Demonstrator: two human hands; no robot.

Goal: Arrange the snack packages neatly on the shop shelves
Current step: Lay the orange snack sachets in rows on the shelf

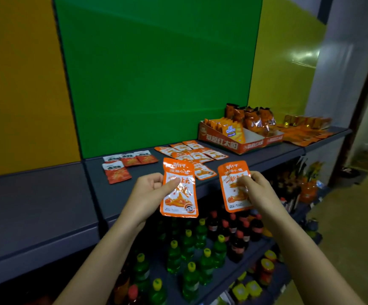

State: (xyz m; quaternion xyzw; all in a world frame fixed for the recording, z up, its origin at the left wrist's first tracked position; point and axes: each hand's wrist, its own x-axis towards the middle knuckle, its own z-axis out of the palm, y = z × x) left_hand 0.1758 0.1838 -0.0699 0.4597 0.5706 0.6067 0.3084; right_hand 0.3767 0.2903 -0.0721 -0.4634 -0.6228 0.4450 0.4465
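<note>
My left hand pinches an orange snack packet by its left edge, upright, just in front of the grey shelf. In my right hand is a second orange snack packet of the same kind, tilted slightly left. On the shelf behind them lie several matching orange packets in loose rows, one near the front edge. To their left lie several red-and-white packets.
An orange cardboard display box with snack bags stands at the shelf's right, more orange packs beyond it. Below, a lower shelf holds green bottles and dark red-capped bottles. Green, orange and yellow panels back the shelf.
</note>
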